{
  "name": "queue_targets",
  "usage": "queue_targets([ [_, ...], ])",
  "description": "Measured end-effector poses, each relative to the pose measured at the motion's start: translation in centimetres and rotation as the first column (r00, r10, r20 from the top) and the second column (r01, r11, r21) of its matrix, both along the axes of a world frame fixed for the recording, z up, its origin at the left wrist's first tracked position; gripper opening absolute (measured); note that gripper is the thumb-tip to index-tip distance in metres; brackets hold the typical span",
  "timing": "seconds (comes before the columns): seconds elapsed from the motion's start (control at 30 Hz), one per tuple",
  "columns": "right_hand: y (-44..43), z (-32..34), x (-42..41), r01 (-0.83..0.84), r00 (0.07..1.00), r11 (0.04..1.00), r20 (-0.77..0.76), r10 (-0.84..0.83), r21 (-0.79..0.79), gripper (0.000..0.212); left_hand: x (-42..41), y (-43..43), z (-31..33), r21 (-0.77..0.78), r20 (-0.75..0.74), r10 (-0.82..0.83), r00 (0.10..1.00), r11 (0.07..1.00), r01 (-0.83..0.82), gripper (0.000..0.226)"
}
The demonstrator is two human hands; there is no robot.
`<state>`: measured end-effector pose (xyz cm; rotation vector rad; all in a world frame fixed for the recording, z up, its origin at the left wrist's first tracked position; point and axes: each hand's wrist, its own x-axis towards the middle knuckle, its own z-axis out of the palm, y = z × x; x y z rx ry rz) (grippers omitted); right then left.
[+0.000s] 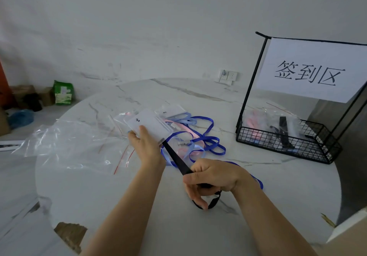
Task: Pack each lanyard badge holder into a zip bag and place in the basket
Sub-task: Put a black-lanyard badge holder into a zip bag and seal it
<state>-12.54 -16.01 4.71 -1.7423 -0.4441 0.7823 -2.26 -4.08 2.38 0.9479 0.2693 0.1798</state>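
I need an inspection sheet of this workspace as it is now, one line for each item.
Surface: round white marble table.
Job's things: badge holder on black lanyard, lifted; blue lanyards and second badge holder behind; zip bags at left; wire basket at right holds packed bags.
Clutter: nothing seen.
Hands: left hand holds the badge holder; right hand grips the black lanyard.
Cables: nothing seen.
Surroundings: paper sign on the basket frame; wall socket; green packet, cardboard boxes on the floor.
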Motion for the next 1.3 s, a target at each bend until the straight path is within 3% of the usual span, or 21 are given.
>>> queue_targets([
  [0.23,-0.2,-0.5,0.3,0.035,0.999,0.999,-0.022,-0.034,0.041,0.044,0.5,0.6,0.2,0.088,0.052,0.084,0.995,0.992,-0.088,0.016],
  [0.4,-0.4,-0.8,0.2,-0.037,0.999,0.979,0.047,0.028,0.203,0.035,0.1,0.3,-0.1,0.368,0.216,0.021,0.976,0.924,-0.102,0.018],
  [0.47,-0.7,-1.0,0.3,-0.043,0.997,0.945,0.082,0.017,0.325,0.031,-0.2,0.1,-0.1,0.558,0.256,-0.109,0.961,0.828,-0.055,0.010],
  [0.57,-1.8,-1.4,0.6,-0.031,0.993,0.838,0.113,-0.037,0.545,0.030,-0.7,-0.2,0.0,0.818,0.208,-0.345,0.915,0.575,0.030,0.010],
  [0.6,-2.2,-1.5,0.7,-0.023,0.990,0.784,0.124,-0.069,0.620,0.030,-0.9,-0.3,0.0,0.864,0.185,-0.404,0.896,0.502,0.048,0.011],
  [0.67,-2.6,-1.4,0.7,0.060,0.978,0.648,0.085,-0.191,0.759,0.030,-1.3,-0.2,0.2,0.890,0.152,-0.479,0.864,0.446,0.091,0.011],
  [0.77,-2.9,-1.3,0.7,0.368,0.830,0.419,-0.091,-0.550,0.830,0.031,-1.6,0.3,0.6,0.906,0.071,-0.573,0.817,0.379,0.187,0.009],
  [0.87,-3.7,-0.8,0.7,0.469,0.722,0.283,-0.178,-0.668,0.837,0.028,-2.0,0.7,1.0,0.926,-0.132,-0.715,0.687,0.158,0.343,0.013],
  [0.93,-4.4,-0.2,0.6,0.530,0.636,0.237,-0.197,-0.746,0.814,0.023,-2.3,0.8,1.1,0.870,-0.229,-0.798,0.558,0.090,0.485,0.017],
  [1.0,-5.1,0.2,0.4,0.599,0.511,0.201,-0.176,-0.842,0.775,0.032,-2.6,1.1,1.3,0.774,-0.243,-0.845,0.477,0.127,0.620,0.022],
  [1.1,-5.6,0.2,0.5,0.671,0.340,0.163,-0.105,-0.935,0.723,0.042,-2.4,1.4,1.4,0.641,-0.251,-0.864,0.437,0.190,0.744,0.017],
  [1.17,-5.5,0.0,0.6,0.702,0.271,0.150,-0.066,-0.960,0.696,0.038,-2.2,1.6,1.3,0.605,-0.264,-0.863,0.432,0.201,0.771,0.004],
  [1.3,-5.7,-0.2,0.9,0.757,0.166,0.142,0.022,-0.986,0.637,0.029,-1.8,2.0,0.9,0.544,-0.268,-0.873,0.408,0.213,0.812,0.010],
])
